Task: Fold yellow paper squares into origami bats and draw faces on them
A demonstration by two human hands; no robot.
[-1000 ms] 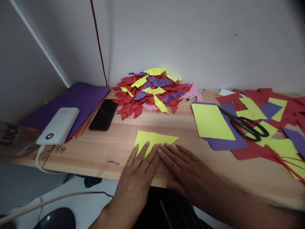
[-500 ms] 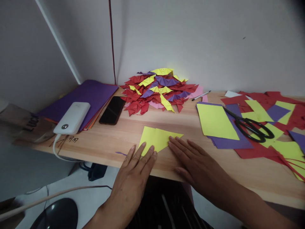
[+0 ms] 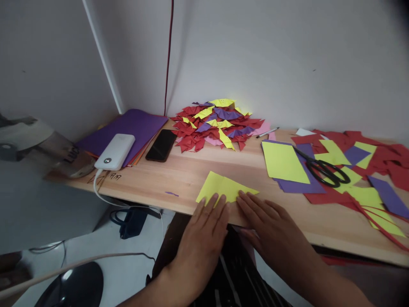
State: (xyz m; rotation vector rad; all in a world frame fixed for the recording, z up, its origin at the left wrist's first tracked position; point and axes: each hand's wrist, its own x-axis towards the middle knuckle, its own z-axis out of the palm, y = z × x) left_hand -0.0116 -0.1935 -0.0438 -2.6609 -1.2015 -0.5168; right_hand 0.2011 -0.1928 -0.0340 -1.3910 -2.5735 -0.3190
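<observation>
A folded piece of yellow paper (image 3: 223,186) lies near the front edge of the wooden table (image 3: 128,186), with a pointed corner toward the right. The fingers of my left hand (image 3: 206,234) rest stretched out on its lower left part. My right hand (image 3: 268,226) lies flat, its fingertips touching the paper's lower right side. Both hands are open, and the fingers cover part of the paper's near edge. Behind it is a heap of folded red, purple and yellow paper shapes (image 3: 220,123), some with small drawn faces.
To the right, black-handled scissors (image 3: 332,174) lie by a yellow sheet stack (image 3: 284,162) and red scraps (image 3: 393,157). A pen (image 3: 267,132) is at the back. Leftward are a phone (image 3: 161,146), a white power bank (image 3: 115,151), purple sheets (image 3: 140,121) and a clear jug (image 3: 64,153).
The view has shifted, so most things appear further right or left than before. Both hands are still on the yellow paper, which appears slightly turned and nearer the table's front edge.
</observation>
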